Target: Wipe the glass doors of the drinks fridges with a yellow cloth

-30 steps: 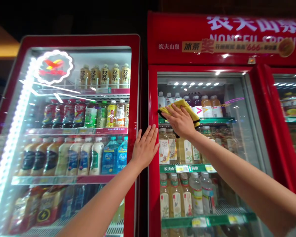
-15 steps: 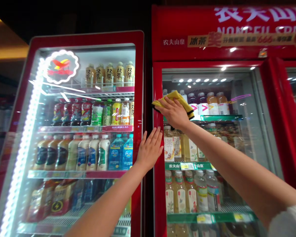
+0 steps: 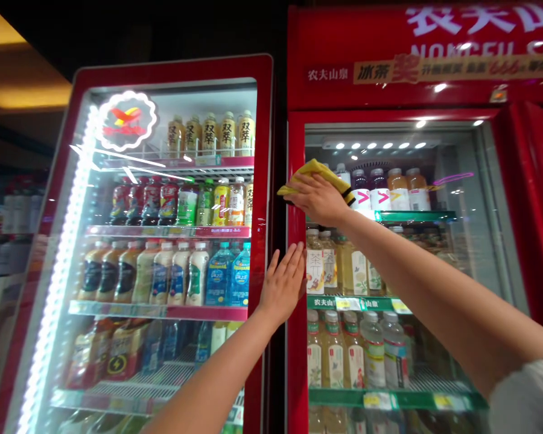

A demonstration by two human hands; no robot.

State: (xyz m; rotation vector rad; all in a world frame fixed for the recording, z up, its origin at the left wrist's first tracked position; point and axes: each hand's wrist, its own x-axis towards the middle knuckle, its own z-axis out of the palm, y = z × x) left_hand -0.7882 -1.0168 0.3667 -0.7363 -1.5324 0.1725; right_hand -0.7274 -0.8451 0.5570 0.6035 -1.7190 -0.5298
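My right hand [image 3: 320, 198] presses a yellow cloth [image 3: 315, 167] with black edging flat against the upper left of a red-framed drinks fridge door. Its fingers lie over the cloth, which covers part of the red frame [image 3: 297, 150] and the glass beside it. Lower down, my left hand [image 3: 284, 282] rests with outstretched fingers on the same red frame, holding nothing. Behind the glass near my hands stand tea bottles [image 3: 315, 265] and dark-capped bottles [image 3: 377, 190].
To the left stands another lit drinks fridge [image 3: 263, 181] with several shelves of bottles and a glowing round sign [image 3: 125, 120]. A dark gap [image 3: 278, 374] separates the two fridges. At the right edge is another red door frame [image 3: 531, 199].
My right hand and the cloth have slid slightly left across the door, further over the red frame. My left hand stays on the frame. The whole view has shifted a little left.
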